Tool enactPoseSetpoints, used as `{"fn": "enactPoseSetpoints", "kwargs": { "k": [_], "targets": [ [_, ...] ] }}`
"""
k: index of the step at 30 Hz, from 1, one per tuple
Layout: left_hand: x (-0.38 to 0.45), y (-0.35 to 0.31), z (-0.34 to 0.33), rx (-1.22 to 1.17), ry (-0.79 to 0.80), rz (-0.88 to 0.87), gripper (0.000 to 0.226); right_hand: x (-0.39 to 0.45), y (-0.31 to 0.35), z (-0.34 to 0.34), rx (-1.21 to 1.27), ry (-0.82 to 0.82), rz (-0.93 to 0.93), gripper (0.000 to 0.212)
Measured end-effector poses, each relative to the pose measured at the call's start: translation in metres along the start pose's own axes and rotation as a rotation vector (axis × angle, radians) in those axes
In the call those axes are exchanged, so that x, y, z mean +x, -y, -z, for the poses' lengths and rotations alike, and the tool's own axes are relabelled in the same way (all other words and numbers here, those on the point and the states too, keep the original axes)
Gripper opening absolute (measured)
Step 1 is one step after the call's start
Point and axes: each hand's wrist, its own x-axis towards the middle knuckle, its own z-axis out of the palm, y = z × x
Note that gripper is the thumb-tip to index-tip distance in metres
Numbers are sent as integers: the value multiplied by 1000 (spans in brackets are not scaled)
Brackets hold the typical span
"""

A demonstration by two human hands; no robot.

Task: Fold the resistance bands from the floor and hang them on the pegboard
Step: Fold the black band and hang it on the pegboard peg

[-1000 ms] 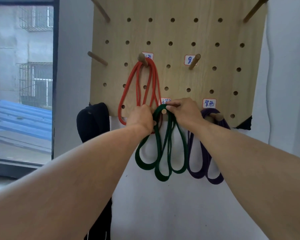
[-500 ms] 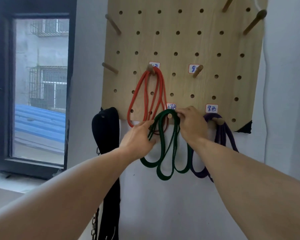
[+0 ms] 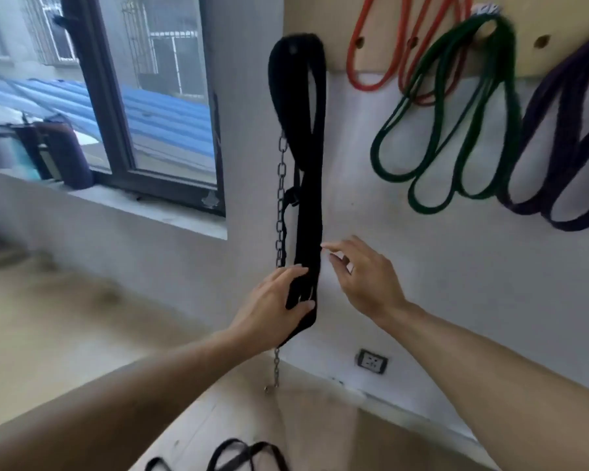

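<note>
Landmark: pegboard, top of view; places given relative to it.
Black band: on the floor, far below the pegboard, at the bottom edge of view. Only its loops show; untouched.
Left hand: well below the pegboard's lower left corner. Fingers relaxed, overlapping the lower end of the black strap. Touching or merely in front: cannot tell. No grasp visible.
Right hand: below the pegboard, just right of the strap. Released, fingers loosely spread, holding nothing.
Strap: hangs from beside the pegboard's lower left corner, with a chain alongside. Not one of the bands.
Green band: folded, hung on a peg at the pegboard's lower edge, loops drooping below it.
Red band: hung left of the green, partly cut off at top.
Purple band: hung right of the green.
Step (judged): three bands up; black band next.
Method: reach past the strap without snagging the chain. Gather all loops of the black band together, fold to even lengths, keep it flat and untwisted, then carry it to a free peg.
</note>
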Motion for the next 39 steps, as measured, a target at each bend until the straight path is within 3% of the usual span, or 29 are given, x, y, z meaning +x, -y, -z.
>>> {"fn": "enactPoseSetpoints", "kwargs": {
  "k": [6,12,17,23,29,35,39],
  "targets": [
    [-73,74,-16,186,226,120,63,-60,16,-99,109,291,-34,25],
    [-117,124,-23,340,345,304,62,-103,24,-174,140,569,-84,29],
    [-129,163,-34,515,789,553,68,-140,25,-233,124,802,-119,33],
    [-124,190,-27,423,722,585,62,-205,27,-316,176,1015,-240,30],
    [-137,197,-13,385,804,637,67,-252,59,-363,101,1355,-226,35],
    [-140,195,-5,397,814,588,66,-307,94,-396,127,1575,-104,82],
    [-144,199,-3,435,848,588,58,-343,104,-412,33,1623,-148,97]
  ]
}}
